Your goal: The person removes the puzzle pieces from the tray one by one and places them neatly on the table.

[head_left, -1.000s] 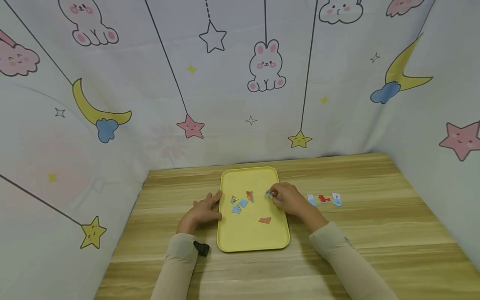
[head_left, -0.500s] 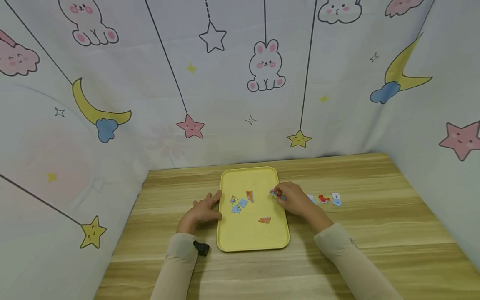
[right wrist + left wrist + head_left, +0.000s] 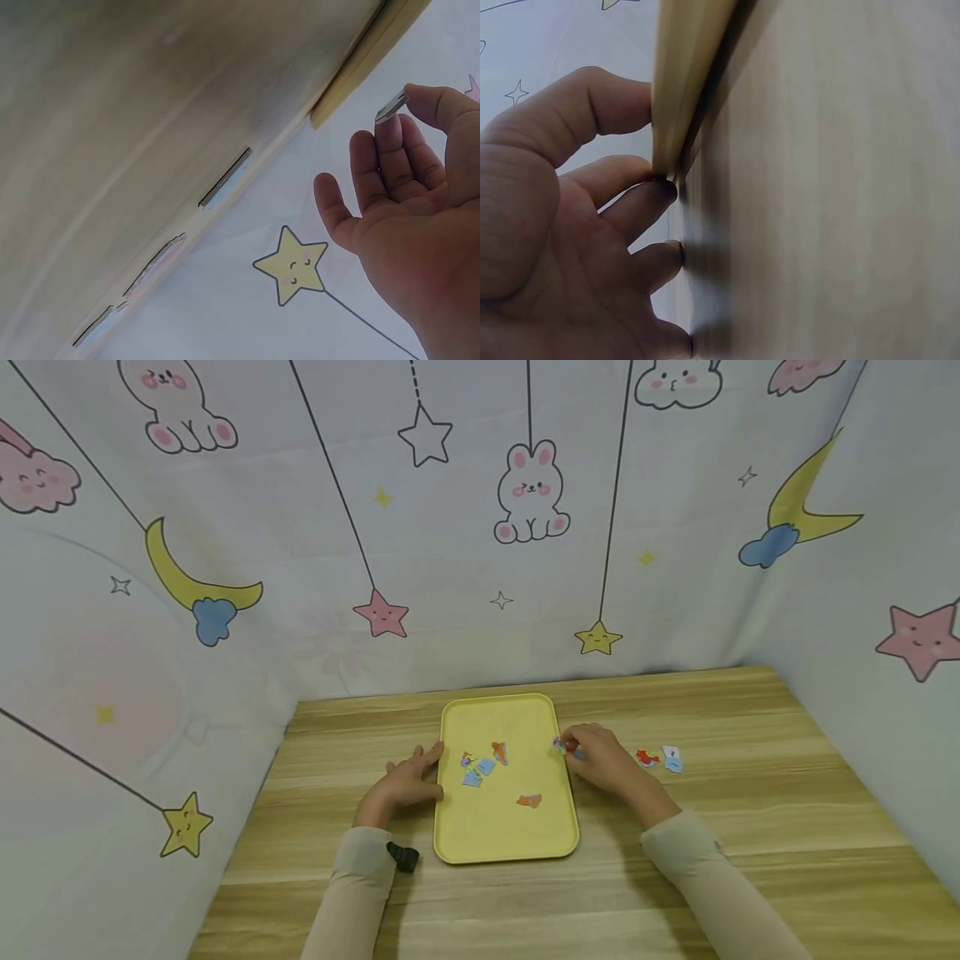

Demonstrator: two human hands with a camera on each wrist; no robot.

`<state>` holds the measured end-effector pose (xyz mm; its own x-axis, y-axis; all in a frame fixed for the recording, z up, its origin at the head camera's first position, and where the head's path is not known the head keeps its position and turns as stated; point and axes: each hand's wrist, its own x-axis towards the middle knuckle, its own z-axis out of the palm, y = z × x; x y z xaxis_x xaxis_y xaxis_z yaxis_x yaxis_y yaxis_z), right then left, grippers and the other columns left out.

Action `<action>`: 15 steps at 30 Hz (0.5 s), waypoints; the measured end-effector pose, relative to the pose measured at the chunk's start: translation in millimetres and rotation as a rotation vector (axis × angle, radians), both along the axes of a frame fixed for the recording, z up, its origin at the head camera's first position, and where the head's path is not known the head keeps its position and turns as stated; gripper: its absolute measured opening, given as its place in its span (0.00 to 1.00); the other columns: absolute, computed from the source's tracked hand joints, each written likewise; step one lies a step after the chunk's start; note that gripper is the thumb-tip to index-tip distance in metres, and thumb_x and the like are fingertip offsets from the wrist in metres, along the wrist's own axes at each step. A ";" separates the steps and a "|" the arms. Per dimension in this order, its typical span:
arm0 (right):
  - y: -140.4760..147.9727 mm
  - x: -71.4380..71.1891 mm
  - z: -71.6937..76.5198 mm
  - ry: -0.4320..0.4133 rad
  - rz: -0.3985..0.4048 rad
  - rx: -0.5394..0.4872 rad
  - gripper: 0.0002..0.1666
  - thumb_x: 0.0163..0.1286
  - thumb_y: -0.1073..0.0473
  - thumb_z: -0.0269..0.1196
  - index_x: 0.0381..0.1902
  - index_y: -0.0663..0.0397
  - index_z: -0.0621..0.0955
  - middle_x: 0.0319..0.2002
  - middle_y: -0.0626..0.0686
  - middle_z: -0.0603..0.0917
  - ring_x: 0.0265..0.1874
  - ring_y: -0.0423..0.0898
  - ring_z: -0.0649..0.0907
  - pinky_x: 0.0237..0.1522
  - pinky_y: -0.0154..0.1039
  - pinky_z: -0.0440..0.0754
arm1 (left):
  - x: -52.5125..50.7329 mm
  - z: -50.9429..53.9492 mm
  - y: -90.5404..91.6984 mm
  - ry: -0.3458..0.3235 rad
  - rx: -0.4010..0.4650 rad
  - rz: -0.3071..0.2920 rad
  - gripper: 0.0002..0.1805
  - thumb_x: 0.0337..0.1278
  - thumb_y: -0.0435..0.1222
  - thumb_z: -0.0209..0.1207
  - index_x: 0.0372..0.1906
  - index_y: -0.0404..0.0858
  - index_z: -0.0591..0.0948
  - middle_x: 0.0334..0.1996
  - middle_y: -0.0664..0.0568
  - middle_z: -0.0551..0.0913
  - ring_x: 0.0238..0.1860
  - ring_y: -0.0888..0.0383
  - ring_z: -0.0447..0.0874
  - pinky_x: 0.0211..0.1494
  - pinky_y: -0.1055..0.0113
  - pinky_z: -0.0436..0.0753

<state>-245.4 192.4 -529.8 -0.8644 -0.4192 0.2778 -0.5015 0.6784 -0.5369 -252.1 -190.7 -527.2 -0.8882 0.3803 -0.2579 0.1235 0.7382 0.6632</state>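
My right hand (image 3: 603,762) pinches a small flat printed piece (image 3: 558,744) between thumb and fingertips, above the tray's right rim; its thin edge shows in the right wrist view. Fingers spread, my left hand (image 3: 403,781) rests against the left rim of a yellow tray (image 3: 506,847). In the left wrist view, the thumb and fingertips of the left hand (image 3: 577,202) touch the tray's side wall (image 3: 679,90). Several cut-out pieces lie in the tray: orange pieces (image 3: 499,752), light-blue pieces (image 3: 486,767), and a multicoloured piece (image 3: 468,760). Another orange piece (image 3: 529,800) lies lower right.
Right of the tray, a red piece (image 3: 648,757) and a white-and-blue piece (image 3: 672,758) lie on the wooden table (image 3: 765,810). In the right wrist view a third piece (image 3: 225,180) lies closer to the tray; my right hand hides it from the head view. A printed curtain (image 3: 450,543) surrounds the table.
My right hand has moved right, carrying the pinched piece from over the tray's interior to its right rim, and now covers the nearest table piece. The left hand has stayed put.
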 end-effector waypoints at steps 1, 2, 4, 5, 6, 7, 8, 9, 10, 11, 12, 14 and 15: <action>0.8 0.1 -0.3 -0.005 -0.003 -0.001 0.10 0.67 0.69 0.65 0.46 0.61 0.85 0.39 0.52 0.87 0.42 0.53 0.82 0.51 0.58 0.78 | 0.0 -0.3 0.0 0.001 0.002 -0.002 0.55 0.48 0.36 0.68 0.84 0.36 0.58 0.81 0.35 0.57 0.84 0.35 0.43 0.75 0.24 0.29; 1.5 0.2 -0.5 -0.012 -0.006 -0.001 0.10 0.67 0.69 0.65 0.46 0.61 0.85 0.39 0.51 0.87 0.42 0.53 0.82 0.52 0.58 0.77 | -0.1 -0.6 0.1 0.004 0.004 -0.003 0.55 0.48 0.36 0.68 0.84 0.36 0.58 0.81 0.35 0.57 0.84 0.35 0.43 0.75 0.24 0.29; 2.8 0.5 -0.7 -0.025 -0.014 0.003 0.10 0.66 0.68 0.65 0.46 0.60 0.85 0.39 0.51 0.86 0.42 0.52 0.82 0.52 0.58 0.77 | 0.1 -0.9 0.2 0.006 0.006 -0.004 0.55 0.47 0.36 0.67 0.84 0.35 0.58 0.81 0.35 0.58 0.83 0.34 0.43 0.75 0.24 0.29; 3.6 0.8 -0.8 -0.027 -0.017 0.008 0.11 0.66 0.68 0.65 0.46 0.60 0.85 0.39 0.50 0.86 0.42 0.52 0.82 0.52 0.58 0.77 | 0.2 -0.8 0.4 0.002 0.006 -0.003 0.55 0.48 0.36 0.67 0.84 0.36 0.58 0.81 0.35 0.57 0.84 0.34 0.42 0.75 0.24 0.28; 4.4 1.1 -0.9 -0.026 -0.020 0.014 0.10 0.66 0.68 0.65 0.46 0.60 0.85 0.38 0.50 0.86 0.42 0.52 0.82 0.52 0.59 0.77 | 0.4 -0.9 0.3 0.001 0.009 -0.003 0.55 0.47 0.36 0.67 0.84 0.36 0.58 0.81 0.35 0.58 0.84 0.34 0.42 0.75 0.24 0.28; 5.4 1.4 -1.0 -0.025 -0.022 0.020 0.10 0.66 0.68 0.65 0.45 0.60 0.85 0.38 0.50 0.86 0.42 0.52 0.82 0.51 0.58 0.77 | 0.4 -1.0 0.0 -0.001 0.008 -0.002 0.55 0.48 0.37 0.68 0.84 0.36 0.58 0.81 0.35 0.57 0.84 0.35 0.42 0.75 0.24 0.28; 6.6 1.6 -1.2 -0.021 -0.023 0.024 0.10 0.65 0.68 0.66 0.45 0.60 0.85 0.38 0.49 0.86 0.42 0.51 0.82 0.51 0.58 0.78 | 0.4 -1.2 0.0 -0.001 0.007 -0.001 0.55 0.48 0.36 0.68 0.84 0.36 0.58 0.81 0.36 0.58 0.84 0.35 0.42 0.75 0.24 0.28; 7.8 2.2 -1.2 -0.012 -0.023 0.029 0.10 0.65 0.68 0.66 0.45 0.60 0.85 0.38 0.49 0.86 0.42 0.52 0.82 0.50 0.58 0.78 | 0.4 -1.4 -0.3 -0.003 0.005 0.001 0.55 0.48 0.36 0.68 0.84 0.37 0.58 0.81 0.36 0.57 0.84 0.36 0.42 0.75 0.24 0.28; 9.2 2.8 -1.3 -0.004 -0.024 0.033 0.10 0.65 0.68 0.66 0.45 0.60 0.85 0.38 0.50 0.86 0.41 0.52 0.83 0.49 0.59 0.79 | 0.4 -1.7 -0.5 -0.002 0.001 0.000 0.55 0.48 0.37 0.68 0.84 0.37 0.58 0.81 0.36 0.58 0.84 0.36 0.43 0.75 0.24 0.28; 10.8 3.5 -1.2 -0.002 -0.026 0.037 0.10 0.65 0.69 0.66 0.45 0.61 0.85 0.38 0.50 0.86 0.42 0.52 0.83 0.50 0.59 0.79 | 0.2 -1.6 -0.6 -0.002 -0.002 0.000 0.55 0.48 0.37 0.69 0.84 0.37 0.58 0.81 0.36 0.58 0.84 0.36 0.43 0.75 0.24 0.28; 12.5 4.2 -0.9 0.001 -0.029 0.036 0.10 0.65 0.69 0.67 0.45 0.61 0.85 0.38 0.50 0.87 0.42 0.52 0.83 0.50 0.59 0.80 | -0.2 -1.8 -0.9 0.000 -0.003 0.000 0.55 0.48 0.37 0.69 0.84 0.37 0.58 0.81 0.36 0.58 0.84 0.36 0.43 0.75 0.24 0.28; 16.6 5.0 -1.2 0.009 -0.036 0.033 0.10 0.65 0.70 0.67 0.45 0.61 0.85 0.38 0.51 0.87 0.42 0.53 0.84 0.50 0.60 0.80 | -0.9 -2.3 -1.2 0.002 -0.008 -0.002 0.55 0.48 0.37 0.69 0.84 0.38 0.58 0.81 0.37 0.58 0.84 0.37 0.43 0.75 0.24 0.29; 18.6 5.6 -1.5 0.011 -0.041 0.031 0.10 0.65 0.70 0.67 0.45 0.61 0.86 0.38 0.51 0.87 0.43 0.54 0.84 0.51 0.60 0.80 | -1.0 -2.5 -1.4 0.002 -0.008 -0.003 0.55 0.48 0.37 0.69 0.84 0.37 0.58 0.81 0.36 0.58 0.84 0.37 0.43 0.75 0.24 0.29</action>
